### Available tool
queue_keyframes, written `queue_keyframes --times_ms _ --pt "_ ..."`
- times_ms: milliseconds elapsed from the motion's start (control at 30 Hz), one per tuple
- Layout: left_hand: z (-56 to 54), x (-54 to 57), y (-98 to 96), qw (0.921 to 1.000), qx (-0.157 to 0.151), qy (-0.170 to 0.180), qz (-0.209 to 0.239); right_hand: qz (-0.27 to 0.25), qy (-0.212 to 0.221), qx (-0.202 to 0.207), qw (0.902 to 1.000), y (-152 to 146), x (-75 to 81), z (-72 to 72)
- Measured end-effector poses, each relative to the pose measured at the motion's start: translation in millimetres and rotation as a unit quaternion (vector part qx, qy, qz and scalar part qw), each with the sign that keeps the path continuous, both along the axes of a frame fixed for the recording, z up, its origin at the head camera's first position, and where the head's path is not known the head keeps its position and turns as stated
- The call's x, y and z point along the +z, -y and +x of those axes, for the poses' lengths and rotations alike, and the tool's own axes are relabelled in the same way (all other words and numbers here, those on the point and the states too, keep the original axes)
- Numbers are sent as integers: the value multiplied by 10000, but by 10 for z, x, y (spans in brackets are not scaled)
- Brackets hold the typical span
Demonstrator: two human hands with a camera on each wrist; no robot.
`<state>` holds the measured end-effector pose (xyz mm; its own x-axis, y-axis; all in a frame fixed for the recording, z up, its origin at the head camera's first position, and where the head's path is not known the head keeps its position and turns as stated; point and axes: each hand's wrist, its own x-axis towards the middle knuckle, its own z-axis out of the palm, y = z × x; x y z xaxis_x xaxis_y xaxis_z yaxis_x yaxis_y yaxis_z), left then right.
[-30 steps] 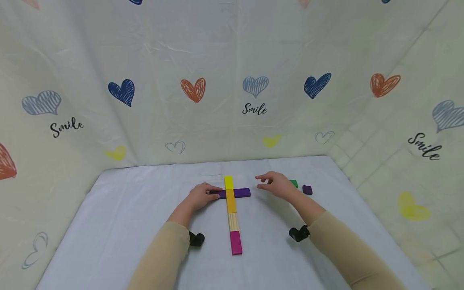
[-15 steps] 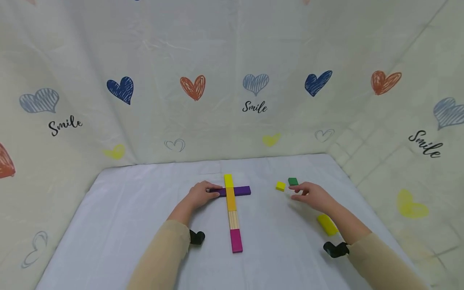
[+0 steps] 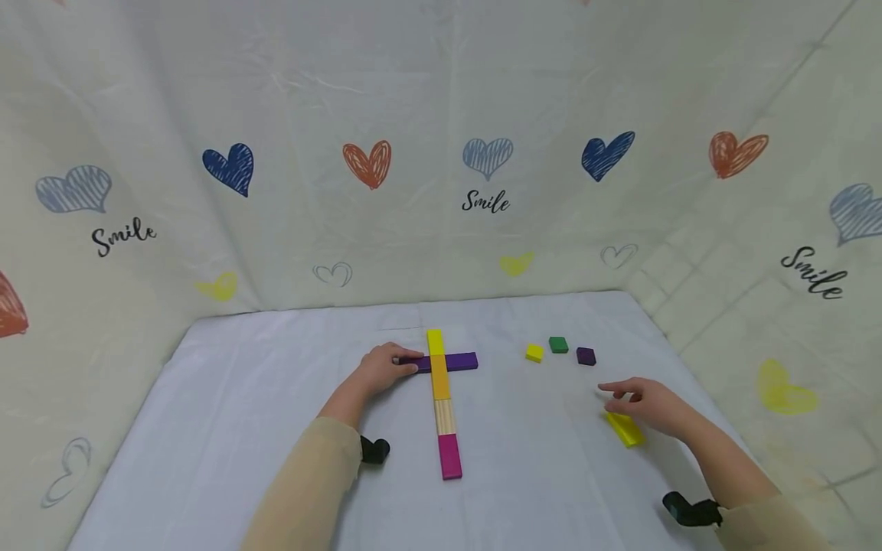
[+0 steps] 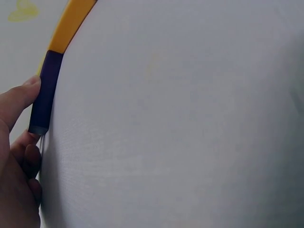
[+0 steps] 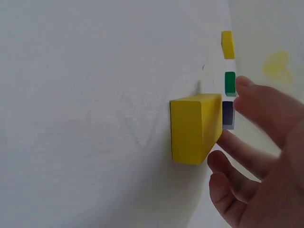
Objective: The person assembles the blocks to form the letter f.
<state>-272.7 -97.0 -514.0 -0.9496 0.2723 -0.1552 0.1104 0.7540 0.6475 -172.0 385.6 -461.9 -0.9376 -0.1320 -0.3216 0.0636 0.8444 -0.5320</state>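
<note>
The left hand (image 3: 381, 370) holds the left end of the purple bar (image 3: 460, 361), thumb and fingers pinching it. The hand hides that end in the head view. The bar lies flat across a long strip (image 3: 442, 402) of yellow, orange, wood and pink blocks on the white cloth (image 3: 241, 413). To the right sit three small blocks, yellow (image 3: 534, 353), green (image 3: 558, 344) and dark purple (image 3: 586, 356). The right hand (image 3: 651, 405) hangs loosely curled over a yellow block (image 3: 625, 429), holding nothing. Its fingers hide part of the block, so I cannot tell if they touch it.
</note>
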Motion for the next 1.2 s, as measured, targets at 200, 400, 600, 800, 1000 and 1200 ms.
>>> queue_keyframes --times_ms 200,400,600,800,1000,1200 --pt "5 16 -9 10000 11 38 21 98 215 -144 9996 -119 -51 95" --pt "15 26 -9 10000 68 36 -7 57 231 -173 9996 -149 -92 132" --pt "24 26 -7 10000 -26 -31 -48 116 318 -249 9991 -128 -120 136" --pt "18 1 0 10000 45 22 -61 179 273 -349 9989 -62 -127 156" --pt "0 -11 5 9999 63 77 -63 186 234 -448 9985 12 -77 184" --pt "-4 16 -17 9999 77 129 -66 -9 292 -476 9984 15 -27 185"
